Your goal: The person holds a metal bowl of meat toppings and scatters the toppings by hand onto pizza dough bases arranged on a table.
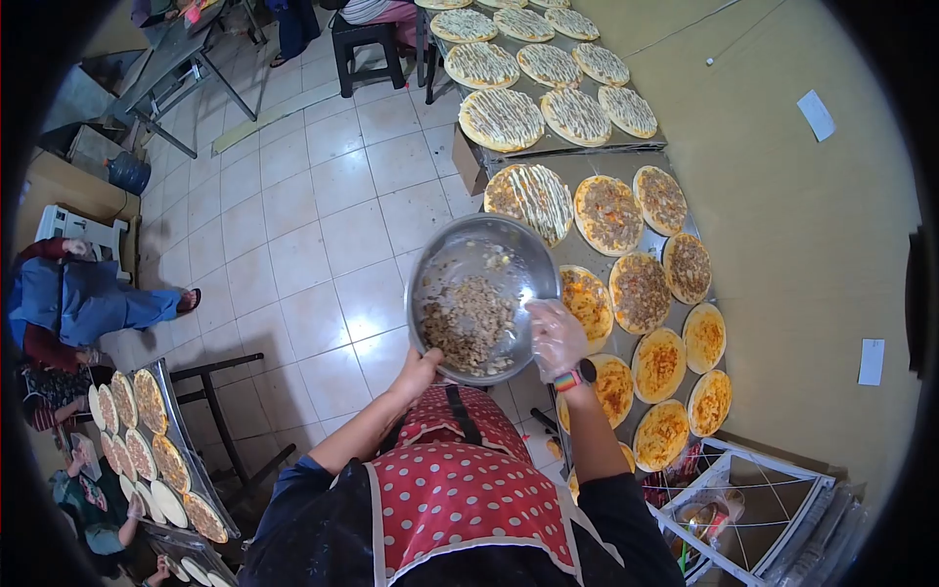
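Observation:
A large steel mixing bowl (427, 284) is held in front of my body, with a crumbly brown meat-like filling (468, 318) inside. My left hand (419, 372) grips its near left rim, thumb over the edge. On the right rim, my right hand (558, 338), in a clear plastic glove, is closed round the edge. Beside the bowl on the right lie flat pizza-like rounds: one with filling and white stripes (529, 203), some with brown filling (641, 293), and others with only orange-red sauce (659, 365).
More white-striped rounds (501, 119) cover the table's far end, along the wall. A white metal rack (743, 460) stands at the lower right. At left, a person in blue (98, 293) stands by another table of rounds (147, 450). A black stool (367, 44) is at the top.

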`<action>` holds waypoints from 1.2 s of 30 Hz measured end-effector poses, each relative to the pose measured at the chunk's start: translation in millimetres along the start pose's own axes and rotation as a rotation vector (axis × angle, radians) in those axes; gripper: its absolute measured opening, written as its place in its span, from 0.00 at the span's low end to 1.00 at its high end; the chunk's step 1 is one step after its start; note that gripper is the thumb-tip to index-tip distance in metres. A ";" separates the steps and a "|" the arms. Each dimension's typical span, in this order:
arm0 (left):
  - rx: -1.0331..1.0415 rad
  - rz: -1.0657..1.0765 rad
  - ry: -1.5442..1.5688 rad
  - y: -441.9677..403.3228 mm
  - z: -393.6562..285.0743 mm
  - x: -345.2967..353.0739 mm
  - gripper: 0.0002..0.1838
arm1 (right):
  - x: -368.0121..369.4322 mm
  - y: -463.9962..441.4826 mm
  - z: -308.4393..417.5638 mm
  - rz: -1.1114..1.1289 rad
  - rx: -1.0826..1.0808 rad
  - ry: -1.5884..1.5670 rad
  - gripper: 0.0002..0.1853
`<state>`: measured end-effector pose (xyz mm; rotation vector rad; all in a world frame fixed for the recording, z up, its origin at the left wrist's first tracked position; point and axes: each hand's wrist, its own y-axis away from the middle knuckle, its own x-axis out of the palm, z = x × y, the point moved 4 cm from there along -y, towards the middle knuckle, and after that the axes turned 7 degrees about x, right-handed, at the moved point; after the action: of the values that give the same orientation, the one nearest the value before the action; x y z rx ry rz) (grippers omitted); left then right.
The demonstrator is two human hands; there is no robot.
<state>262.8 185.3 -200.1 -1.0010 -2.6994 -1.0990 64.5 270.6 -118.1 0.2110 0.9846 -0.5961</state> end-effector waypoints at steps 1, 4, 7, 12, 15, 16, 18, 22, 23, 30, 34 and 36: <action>0.033 0.026 -0.017 -4.1 8.2 3.3 0.16 | 18.9 -1.9 -10.1 0.191 0.124 0.095 0.18; 0.088 0.078 -0.125 -7.7 11.7 19.0 0.16 | 21.4 -8.9 6.5 0.219 0.254 0.185 0.26; 0.134 0.112 -0.108 -5.0 4.7 39.5 0.16 | 29.3 -5.5 18.1 0.253 0.228 0.219 0.30; 0.087 0.128 -0.005 -4.3 -8.7 53.1 0.15 | 57.2 24.7 19.3 0.282 0.047 0.076 0.18; 0.188 0.102 0.036 -11.3 -1.5 57.8 0.13 | 72.6 38.8 11.4 0.269 0.097 0.079 0.17; 0.188 0.103 0.036 -10.3 0.4 59.2 0.13 | 72.7 40.6 10.3 0.250 0.100 0.067 0.17; 0.102 0.157 -0.028 -6.5 3.1 64.2 0.10 | 72.0 42.6 1.4 0.287 0.182 0.019 0.13; 0.004 0.133 -0.032 4.2 -2.9 73.1 0.06 | 79.9 39.3 -20.3 0.345 0.177 -0.335 0.10; -0.012 0.124 -0.015 4.8 -4.2 74.2 0.06 | 76.6 39.1 -26.1 0.258 0.177 -0.431 0.08; -0.103 0.297 0.042 1.3 -3.4 78.0 0.26 | -24.3 -6.2 -2.2 0.339 0.475 -0.414 0.05; 0.022 0.166 0.049 7.3 -9.1 80.1 0.11 | -13.1 -11.7 -38.3 0.162 0.574 -1.253 0.05; 0.014 0.189 0.043 3.9 -4.8 80.3 0.16 | -47.3 -24.2 -7.9 0.217 0.152 -0.162 0.06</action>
<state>201.0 228.2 -171.4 -1.1875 -2.5138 -1.0516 25.8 271.9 -80.8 0.3930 0.7486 -0.4812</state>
